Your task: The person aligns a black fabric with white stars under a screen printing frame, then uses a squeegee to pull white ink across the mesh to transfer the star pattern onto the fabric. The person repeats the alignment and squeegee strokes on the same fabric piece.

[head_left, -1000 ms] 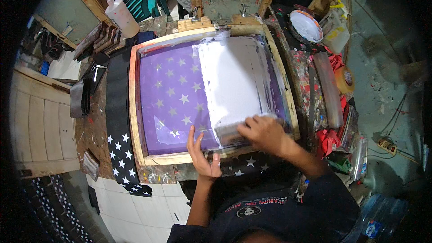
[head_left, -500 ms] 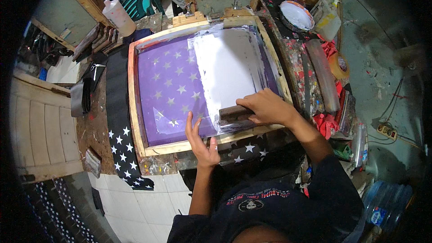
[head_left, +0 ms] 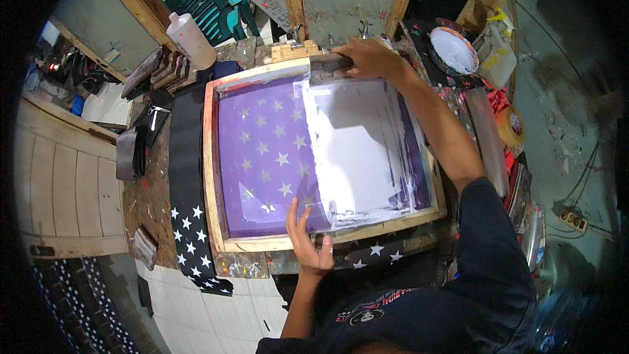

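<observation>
A wooden-framed printing screen (head_left: 211,157) with purple mesh and a star pattern lies in front of me. White ink (head_left: 357,151) covers the right half of the mesh. At the far end of that inked part, my right hand (head_left: 373,59) is closed on a dark squeegee (head_left: 325,69), whose lower edge is hidden by the hand and shade. My left hand (head_left: 311,246) is by the near rail, fingers stretched and apart, holding nothing. Black fabric with white stars (head_left: 191,242) hangs over the table's front left, and more starred fabric (head_left: 377,250) shows below the near rail.
Hinge clamps (head_left: 295,49) sit at the screen's far rail. A plastic bottle (head_left: 191,40) and several stacked squeegees (head_left: 167,72) are at back left, near scissors (head_left: 156,111). To the right are a bowl of white ink (head_left: 454,51), a spray bottle (head_left: 495,59) and a tape roll (head_left: 510,126).
My right hand has carried the squeegee from the near end of the screen to its far end. The left hand stays by the near rail. The whole view has shifted slightly.
</observation>
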A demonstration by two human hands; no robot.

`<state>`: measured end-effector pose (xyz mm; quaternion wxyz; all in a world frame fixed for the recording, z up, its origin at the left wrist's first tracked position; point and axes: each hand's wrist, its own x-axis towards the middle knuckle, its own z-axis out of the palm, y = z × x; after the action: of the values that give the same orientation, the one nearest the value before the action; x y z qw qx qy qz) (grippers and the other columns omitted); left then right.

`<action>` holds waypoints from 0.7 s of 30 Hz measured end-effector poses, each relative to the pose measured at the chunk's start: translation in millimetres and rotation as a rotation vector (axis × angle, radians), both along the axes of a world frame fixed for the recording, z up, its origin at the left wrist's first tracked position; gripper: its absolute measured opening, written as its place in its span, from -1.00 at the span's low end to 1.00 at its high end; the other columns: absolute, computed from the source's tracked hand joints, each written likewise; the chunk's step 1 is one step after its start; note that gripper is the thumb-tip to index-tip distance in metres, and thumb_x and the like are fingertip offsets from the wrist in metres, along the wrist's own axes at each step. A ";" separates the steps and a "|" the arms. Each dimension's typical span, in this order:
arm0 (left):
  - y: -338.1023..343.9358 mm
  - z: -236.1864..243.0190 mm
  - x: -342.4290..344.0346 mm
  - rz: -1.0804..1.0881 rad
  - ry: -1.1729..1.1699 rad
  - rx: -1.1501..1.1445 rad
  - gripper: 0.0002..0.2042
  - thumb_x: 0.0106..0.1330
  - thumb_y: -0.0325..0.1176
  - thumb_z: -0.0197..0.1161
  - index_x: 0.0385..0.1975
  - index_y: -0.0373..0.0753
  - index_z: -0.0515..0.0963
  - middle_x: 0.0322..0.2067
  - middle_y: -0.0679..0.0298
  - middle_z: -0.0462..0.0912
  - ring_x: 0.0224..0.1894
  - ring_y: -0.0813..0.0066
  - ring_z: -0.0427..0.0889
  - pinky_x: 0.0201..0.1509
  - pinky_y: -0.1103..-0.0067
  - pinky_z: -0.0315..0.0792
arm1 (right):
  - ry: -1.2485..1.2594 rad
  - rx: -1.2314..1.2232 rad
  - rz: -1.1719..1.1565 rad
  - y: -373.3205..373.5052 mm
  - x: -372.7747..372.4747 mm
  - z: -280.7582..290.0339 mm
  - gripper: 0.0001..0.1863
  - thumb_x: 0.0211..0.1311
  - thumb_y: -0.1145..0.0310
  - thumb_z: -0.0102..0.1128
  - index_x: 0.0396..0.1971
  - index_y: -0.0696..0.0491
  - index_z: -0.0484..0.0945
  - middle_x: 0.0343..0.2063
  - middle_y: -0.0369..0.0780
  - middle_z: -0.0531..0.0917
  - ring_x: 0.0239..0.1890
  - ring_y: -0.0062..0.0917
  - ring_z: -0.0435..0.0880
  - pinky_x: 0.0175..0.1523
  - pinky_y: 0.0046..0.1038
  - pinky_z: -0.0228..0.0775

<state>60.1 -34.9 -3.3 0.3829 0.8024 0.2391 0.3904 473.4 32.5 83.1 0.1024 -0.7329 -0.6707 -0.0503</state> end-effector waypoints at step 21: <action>1.0 -1.0 1.1 -0.010 0.029 0.047 -0.44 0.20 -0.26 0.15 0.15 -0.54 0.37 0.31 -0.31 0.24 0.33 -0.21 0.27 0.38 0.12 0.14 | 0.058 -0.048 -0.033 -39.5 -48.9 -32.8 -0.62 0.10 0.22 0.38 -0.10 0.02 0.53 -0.38 -0.09 0.67 -0.31 -0.09 0.69 -0.22 -0.12 0.50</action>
<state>61.2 -33.9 -4.3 0.3624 0.8178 0.2316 0.3824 424.4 -7.0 50.3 0.1035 -0.7473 -0.6562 -0.0146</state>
